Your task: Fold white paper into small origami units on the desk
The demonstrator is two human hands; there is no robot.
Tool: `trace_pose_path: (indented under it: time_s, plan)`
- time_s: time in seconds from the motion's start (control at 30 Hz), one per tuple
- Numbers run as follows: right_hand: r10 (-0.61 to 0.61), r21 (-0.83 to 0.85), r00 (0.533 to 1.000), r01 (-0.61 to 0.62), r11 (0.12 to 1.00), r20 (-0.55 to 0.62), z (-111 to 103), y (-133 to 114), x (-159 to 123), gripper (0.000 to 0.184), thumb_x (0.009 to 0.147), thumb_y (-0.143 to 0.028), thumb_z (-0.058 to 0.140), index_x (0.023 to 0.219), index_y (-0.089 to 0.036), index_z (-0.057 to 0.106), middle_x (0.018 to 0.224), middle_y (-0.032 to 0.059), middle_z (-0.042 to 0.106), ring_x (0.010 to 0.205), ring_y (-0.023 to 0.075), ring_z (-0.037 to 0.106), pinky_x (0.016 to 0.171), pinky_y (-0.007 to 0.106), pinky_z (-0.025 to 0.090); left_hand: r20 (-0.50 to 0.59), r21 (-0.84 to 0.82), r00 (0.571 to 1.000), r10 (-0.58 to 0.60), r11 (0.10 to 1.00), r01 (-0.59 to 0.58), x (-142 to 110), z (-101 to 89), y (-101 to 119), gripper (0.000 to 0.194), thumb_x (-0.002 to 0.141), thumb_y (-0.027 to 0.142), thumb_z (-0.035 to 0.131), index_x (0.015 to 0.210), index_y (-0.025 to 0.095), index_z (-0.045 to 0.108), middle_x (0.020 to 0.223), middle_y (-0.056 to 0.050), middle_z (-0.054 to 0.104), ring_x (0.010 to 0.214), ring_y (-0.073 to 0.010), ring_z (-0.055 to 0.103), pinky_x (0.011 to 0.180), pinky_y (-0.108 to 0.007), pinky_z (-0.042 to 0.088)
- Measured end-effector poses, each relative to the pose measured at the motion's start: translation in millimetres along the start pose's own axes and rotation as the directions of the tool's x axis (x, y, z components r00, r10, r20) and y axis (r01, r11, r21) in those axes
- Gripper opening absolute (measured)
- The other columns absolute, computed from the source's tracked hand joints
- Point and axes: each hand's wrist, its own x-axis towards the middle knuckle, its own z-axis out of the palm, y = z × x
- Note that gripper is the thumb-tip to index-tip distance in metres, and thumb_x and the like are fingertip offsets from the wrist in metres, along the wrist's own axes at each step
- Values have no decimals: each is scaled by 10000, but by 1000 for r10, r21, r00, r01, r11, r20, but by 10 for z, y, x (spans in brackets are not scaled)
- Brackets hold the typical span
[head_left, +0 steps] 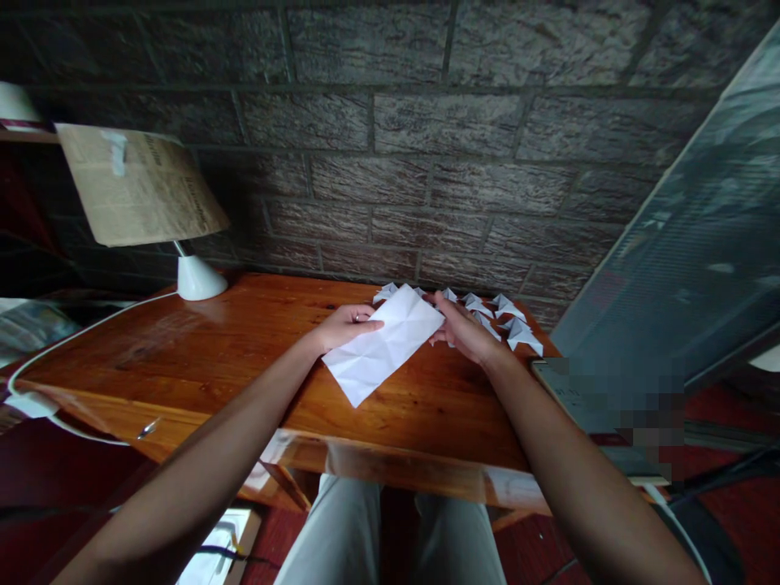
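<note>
A white sheet of paper (pixel 390 337) with crossing crease lines is held tilted above the wooden desk. My left hand (pixel 346 327) is closed on its left edge, thumb on top and the other fingers partly hidden. At the paper's right corner is my right hand (pixel 464 329), its thumb stretched out and its fingers apart, some partly behind the sheet. It touches or nearly touches the corner without a clear pinch. Behind both hands, several folded white paper pieces (pixel 522 335) stand in rows on the desk.
The wooden desk (pixel 244 349) stands against a dark block wall (pixel 396 179). A lamp (pixel 146 191) with a brown paper shade is at the back left, its white cord (pixel 91 325) running over the desk edge. A grey translucent panel (pixel 664 244) leans at the right.
</note>
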Motion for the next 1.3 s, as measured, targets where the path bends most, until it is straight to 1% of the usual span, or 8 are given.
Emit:
trace_pose_path:
  time_s: [0.13, 0.3, 0.47, 0.53, 0.63, 0.77, 1.03, 1.3]
  plan:
    - [-88, -83, 994, 82, 993, -67, 4, 28, 10, 443, 650, -497, 866, 939, -193, 721, 825, 25, 760, 642, 133, 650, 565, 224, 524, -76, -37, 997, 23, 999, -26, 3, 51, 23, 430, 623, 483, 883, 846, 144, 740, 758, -55, 751, 569, -160, 646, 534, -246, 474]
    - [-122, -37, 978, 118, 992, -167, 19, 55, 32, 426, 579, -447, 894, 861, -172, 732, 818, 43, 777, 647, 146, 648, 555, 237, 465, 260, -5, 963, -76, 997, 80, -56, 107, 52, 398, 636, 356, 895, 965, 155, 798, 1005, -120, 793, 806, -238, 735, 779, -342, 568]
    - [-133, -21, 981, 131, 991, -144, 59, 27, 5, 417, 589, -415, 888, 898, -170, 752, 803, 36, 773, 618, 132, 612, 535, 234, 405, 344, -13, 936, -77, 996, 87, -61, 150, 37, 489, 569, 234, 927, 1032, 169, 782, 1049, -108, 788, 873, -232, 737, 844, -330, 558]
    - [-129, -30, 985, 127, 992, -118, 88, 20, -12, 418, 593, -415, 886, 900, -162, 757, 790, 40, 771, 617, 134, 610, 543, 239, 408, 275, -66, 961, -19, 997, 38, -39, 182, 30, 569, 563, 255, 937, 1098, 178, 759, 1092, -110, 777, 901, -235, 734, 840, -327, 558]
    - [-119, -42, 990, 116, 992, -80, 145, 33, -30, 409, 592, -419, 886, 879, -158, 760, 780, 43, 769, 609, 133, 601, 545, 242, 410, 27, -166, 997, 74, 984, -68, 16, 222, 14, 501, 667, 433, 881, 1073, 166, 758, 1055, -107, 779, 854, -212, 724, 789, -306, 553]
    - [-113, -37, 993, 112, 993, -42, 218, 69, -31, 405, 586, -444, 887, 850, -164, 757, 754, 28, 749, 608, 123, 583, 525, 227, 383, -198, -154, 972, 123, 976, -155, 58, 247, 10, 492, 676, 531, 850, 951, 130, 777, 892, -87, 784, 710, -178, 682, 665, -273, 523]
    - [-143, -110, 981, 129, 986, -132, 212, 93, 8, 442, 609, -595, 838, 640, -186, 674, 614, -7, 638, 551, 111, 506, 512, 248, 407, -273, 31, 928, 254, 966, -256, -5, 328, 96, 505, 668, 584, 829, 856, 119, 774, 701, -34, 745, 549, -121, 587, 511, -215, 428]
    - [-176, -142, 978, 160, 977, -110, 235, 121, 8, 437, 643, -611, 809, 657, -190, 693, 635, 1, 633, 553, 110, 480, 537, 275, 385, -286, -91, 953, 99, 987, -130, 11, 339, 55, 530, 604, 602, 864, 828, 126, 795, 818, -74, 787, 611, -151, 647, 579, -246, 480]
